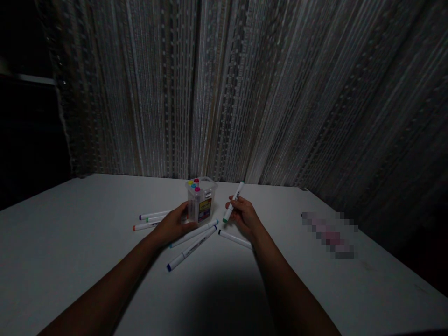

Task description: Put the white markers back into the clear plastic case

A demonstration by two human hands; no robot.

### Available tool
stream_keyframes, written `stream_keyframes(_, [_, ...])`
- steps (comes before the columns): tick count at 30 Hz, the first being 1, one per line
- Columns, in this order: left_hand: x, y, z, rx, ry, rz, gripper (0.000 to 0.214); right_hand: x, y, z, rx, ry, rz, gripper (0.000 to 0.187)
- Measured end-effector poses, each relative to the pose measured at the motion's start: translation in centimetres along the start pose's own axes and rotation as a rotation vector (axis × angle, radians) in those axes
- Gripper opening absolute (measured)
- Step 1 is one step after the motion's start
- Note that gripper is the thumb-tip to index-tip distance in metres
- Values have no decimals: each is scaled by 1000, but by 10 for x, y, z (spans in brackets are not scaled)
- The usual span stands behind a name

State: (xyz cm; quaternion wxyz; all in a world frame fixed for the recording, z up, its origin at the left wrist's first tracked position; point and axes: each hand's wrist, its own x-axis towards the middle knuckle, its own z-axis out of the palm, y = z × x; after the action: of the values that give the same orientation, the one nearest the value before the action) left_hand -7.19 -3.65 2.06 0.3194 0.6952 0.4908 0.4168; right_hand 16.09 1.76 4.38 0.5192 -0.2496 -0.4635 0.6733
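My left hand point(177, 224) grips the lower left side of a clear plastic marker box point(206, 205), which stands upright on the table. Several capped markers poke up at the box's left side, with yellow, blue and pink ends. Between the fingers of my right hand point(245, 215) is a white marker with a green cap point(234, 203), tilted with its green end down, just right of the box. In front of the box lie a light blue marker point(194, 233) and a dark blue marker point(192, 248). A dark-capped marker point(235, 239) lies partly under my right wrist.
Left of my left hand lie a purple-capped marker point(152, 215), a green-ended marker and an orange-capped marker point(145, 226). A blurred-out pinkish object point(329, 235) rests on the white table point(87, 242) at the right. A string curtain point(224, 93) hangs behind the table's far edge.
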Motion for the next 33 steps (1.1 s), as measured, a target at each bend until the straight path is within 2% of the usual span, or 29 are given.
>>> stream_keyframes(6, [0,1,1,-59,-14,14,71,-1,1,0,-11,29,25,23])
stream_keyframes(14, [1,-1,0,-24,-24,48,67,-1,-2,2,-41,27,23,22])
stream_keyframes(24, [1,3,1,-26,-8,21,70,-6,-7,9,-22,58,-53,48])
stream_keyframes(30, [0,3,1,-37,-9,13,69,-8,-12,12,-24,88,-124,48])
stream_keyframes(33, [-1,4,0,-21,6,6,70,-7,-28,20,1,135,-211,45])
